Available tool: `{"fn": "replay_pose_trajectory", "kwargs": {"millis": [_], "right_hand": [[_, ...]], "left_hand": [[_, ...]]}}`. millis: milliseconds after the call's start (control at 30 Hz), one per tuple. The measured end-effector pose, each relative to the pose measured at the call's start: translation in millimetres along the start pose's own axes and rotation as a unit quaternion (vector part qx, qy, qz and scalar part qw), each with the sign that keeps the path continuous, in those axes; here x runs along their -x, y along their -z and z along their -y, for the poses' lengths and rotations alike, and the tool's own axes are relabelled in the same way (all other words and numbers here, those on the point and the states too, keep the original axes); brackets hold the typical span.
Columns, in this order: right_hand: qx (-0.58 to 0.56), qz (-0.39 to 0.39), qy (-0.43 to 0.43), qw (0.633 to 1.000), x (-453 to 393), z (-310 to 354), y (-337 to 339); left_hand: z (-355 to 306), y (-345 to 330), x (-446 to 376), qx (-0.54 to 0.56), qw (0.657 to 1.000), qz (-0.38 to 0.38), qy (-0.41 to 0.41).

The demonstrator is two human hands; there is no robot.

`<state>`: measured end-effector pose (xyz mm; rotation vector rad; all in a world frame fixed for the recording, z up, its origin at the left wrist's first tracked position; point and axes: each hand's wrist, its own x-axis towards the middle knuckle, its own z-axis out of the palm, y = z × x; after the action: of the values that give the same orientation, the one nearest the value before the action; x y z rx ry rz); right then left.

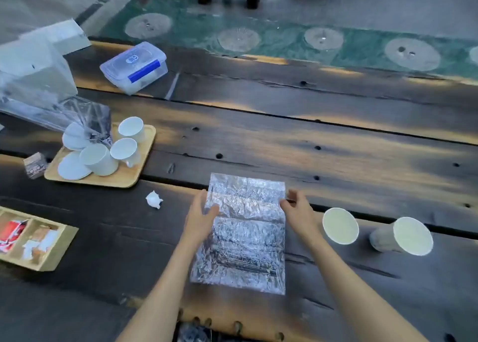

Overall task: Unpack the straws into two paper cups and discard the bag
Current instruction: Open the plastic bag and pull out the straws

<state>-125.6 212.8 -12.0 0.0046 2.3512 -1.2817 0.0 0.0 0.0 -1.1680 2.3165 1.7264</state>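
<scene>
A crinkled clear plastic bag (245, 228) lies flat on the dark wooden table in front of me, with dark straws (243, 264) showing through its lower half. My left hand (200, 216) grips the bag's upper left edge, thumb on top. My right hand (297, 209) pinches the upper right edge. Two white paper cups stand to the right: the nearer cup (340, 225) close by my right wrist, the farther cup (403, 235) beyond it. Both look empty inside.
A wooden tray (134, 178) with white mugs and saucers sits at the left, a crumpled white scrap (154, 199) below it. A compartment box (51, 248) lies at the near left, a lidded plastic container (134, 66) and plastic-wrapped boxes (33, 78) at the far left.
</scene>
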Motion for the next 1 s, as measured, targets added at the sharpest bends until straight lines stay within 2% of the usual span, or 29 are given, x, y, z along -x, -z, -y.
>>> {"fn": "replay_pose_trajectory", "kwargs": {"millis": [200, 467, 700, 833, 1000], "right_hand": [[-0.017, -0.013, -0.150, 0.988, -47.1, -4.0, -14.2], [-0.040, -0.041, -0.223, 0.973, -79.9, -27.0, -28.5], [-0.099, -0.045, -0.187, 0.976, -82.0, -30.9, -25.5], [-0.158, -0.013, -0.136, 0.978, -50.6, -14.3, -16.1], [-0.184, -0.011, -0.092, 0.979, -0.4, 2.6, 10.8]], "left_hand": [[6.6, 4.4, -66.9, 0.030, 0.995, 0.014, 0.097], [10.0, -9.2, -122.7, 0.040, 0.987, 0.015, 0.152], [8.1, -9.6, -129.2, 0.055, 0.990, -0.023, 0.130], [2.1, -0.2, -118.2, 0.065, 0.994, -0.030, 0.085], [-8.6, 15.0, -76.9, 0.139, 0.989, -0.033, 0.041]]}}
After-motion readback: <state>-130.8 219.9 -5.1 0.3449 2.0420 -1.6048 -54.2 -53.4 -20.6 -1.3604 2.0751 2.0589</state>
